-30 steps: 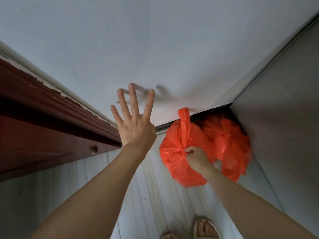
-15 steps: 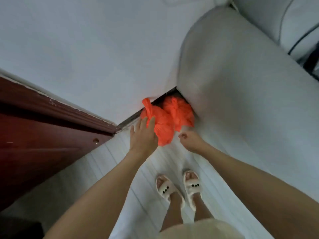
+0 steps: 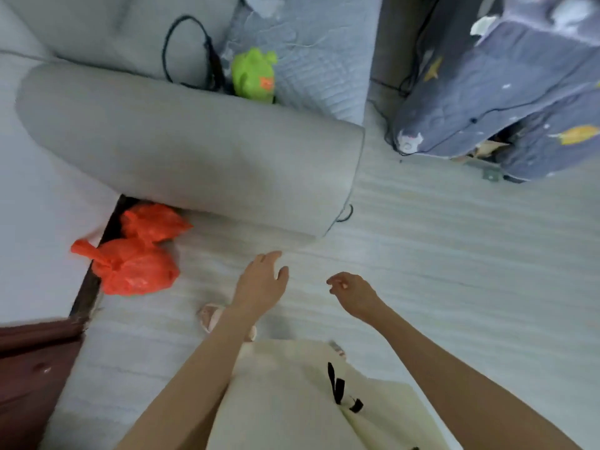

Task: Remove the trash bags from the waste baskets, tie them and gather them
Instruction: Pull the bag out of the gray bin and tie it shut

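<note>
Orange bags parked in the corner, both hands free

Orange plastic shows twice: two tied trash bags lie on the pale floor (image 3: 454, 271), touching each other, tucked where the white wall (image 3: 39, 222) meets the end of the grey sofa arm (image 3: 194, 151). The nearer bag (image 3: 136, 271) lies with its long axis running left to right, its knotted neck pointing left and resting against the wall's dark skirting. The farther bag (image 3: 152, 222) sits just behind it, partly under the sofa arm, its pointed end aimed right.

Two hands hang over bare floor, well apart from the bags and holding nothing. The left hand (image 3: 259, 284) is spread loosely, fingers pointing toward the sofa arm. The right hand (image 3: 354, 292) is half curled, fingertips drawn in.

One green bag (image 3: 253, 76) sits on the sofa seat beside a black cable (image 3: 181, 47). One dark patterned quilt (image 3: 503, 92) hangs at upper right. A dark red door (image 3: 29, 378) edges the lower left. Floor to the right of the hands lies open up to the quilt; left of them, wall, door and sofa close in around the bags.
</note>
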Demonstrator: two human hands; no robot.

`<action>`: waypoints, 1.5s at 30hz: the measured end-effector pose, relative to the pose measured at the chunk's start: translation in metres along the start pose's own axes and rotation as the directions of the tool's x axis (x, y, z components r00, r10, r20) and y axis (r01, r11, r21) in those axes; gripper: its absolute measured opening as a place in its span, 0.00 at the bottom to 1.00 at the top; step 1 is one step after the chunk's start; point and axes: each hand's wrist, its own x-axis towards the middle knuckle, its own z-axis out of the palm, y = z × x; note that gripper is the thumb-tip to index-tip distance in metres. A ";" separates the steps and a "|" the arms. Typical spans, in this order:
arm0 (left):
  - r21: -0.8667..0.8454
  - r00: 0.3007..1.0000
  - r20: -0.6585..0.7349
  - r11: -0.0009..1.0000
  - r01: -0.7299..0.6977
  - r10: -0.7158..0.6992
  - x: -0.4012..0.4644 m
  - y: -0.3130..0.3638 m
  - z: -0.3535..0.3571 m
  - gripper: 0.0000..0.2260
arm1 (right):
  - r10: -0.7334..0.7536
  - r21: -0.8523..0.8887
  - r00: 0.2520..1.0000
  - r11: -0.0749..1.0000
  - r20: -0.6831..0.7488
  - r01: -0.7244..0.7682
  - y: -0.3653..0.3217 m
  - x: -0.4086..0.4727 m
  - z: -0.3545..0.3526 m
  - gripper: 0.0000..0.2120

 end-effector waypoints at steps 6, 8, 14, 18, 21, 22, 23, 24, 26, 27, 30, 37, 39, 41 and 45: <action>0.038 0.921 0.240 0.945 -0.323 0.306 -0.012 0.190 0.136 0.18 | 0.270 0.356 0.923 0.920 -0.275 -0.162 0.190 -0.085 -0.112 0.15; 0.047 0.861 0.343 0.908 -0.416 0.376 -0.015 0.249 0.177 0.19 | 0.394 0.503 0.860 0.842 -0.325 -0.196 0.242 -0.109 -0.137 0.15; 0.140 0.719 0.518 0.783 -0.606 0.464 0.002 0.385 0.265 0.18 | 0.631 0.790 0.694 0.595 -0.346 -0.147 0.347 -0.140 -0.212 0.14; 0.180 0.658 0.594 0.720 -0.670 0.463 0.044 0.488 0.333 0.18 | 0.701 0.845 0.621 0.522 -0.351 -0.111 0.420 -0.129 -0.296 0.13; 0.179 0.604 0.643 0.674 -0.717 0.472 0.082 0.579 0.379 0.18 | 0.748 0.855 0.568 0.499 -0.344 -0.139 0.472 -0.120 -0.380 0.14; 0.182 0.582 0.657 0.649 -0.739 0.479 0.093 0.610 0.391 0.18 | 0.761 0.862 0.553 0.487 -0.339 -0.141 0.487 -0.118 -0.407 0.14; 0.183 0.566 0.660 0.625 -0.759 0.494 0.103 0.643 0.402 0.19 | 0.767 0.862 0.542 0.486 -0.343 -0.142 0.499 -0.118 -0.436 0.14; 0.181 0.555 0.654 0.605 -0.775 0.515 0.111 0.673 0.410 0.19 | 0.772 0.859 0.531 0.491 -0.350 -0.148 0.509 -0.120 -0.463 0.15; 0.169 0.518 0.639 0.553 -0.816 0.568 0.130 0.749 0.434 0.19 | 0.783 0.858 0.500 0.494 -0.369 -0.141 0.539 -0.120 -0.527 0.14; 0.172 0.505 0.636 0.531 -0.830 0.583 0.136 0.780 0.444 0.18 | 0.785 0.856 0.490 0.499 -0.379 -0.137 0.550 -0.122 -0.553 0.14; 0.177 0.446 0.642 0.446 -0.877 0.623 0.154 0.865 0.478 0.19 | 0.778 0.834 0.465 0.535 -0.423 -0.136 0.591 -0.120 -0.622 0.15; 0.251 0.351 0.603 0.248 -0.936 0.716 0.219 1.059 0.579 0.18 | 0.725 0.729 0.417 0.659 -0.549 -0.187 0.716 -0.086 -0.799 0.18; 0.306 0.364 0.553 0.224 -0.925 0.750 0.243 1.132 0.606 0.20 | 0.652 0.627 0.436 0.746 -0.620 -0.224 0.761 -0.072 -0.873 0.20; 0.351 0.369 0.530 0.199 -0.915 0.764 0.260 1.193 0.622 0.22 | 0.586 0.518 0.448 0.809 -0.675 -0.278 0.788 -0.064 -0.938 0.22; 0.378 0.419 0.478 0.250 -0.891 0.772 0.300 1.305 0.647 0.21 | 0.497 0.392 0.503 0.867 -0.707 -0.306 0.832 -0.032 -1.073 0.23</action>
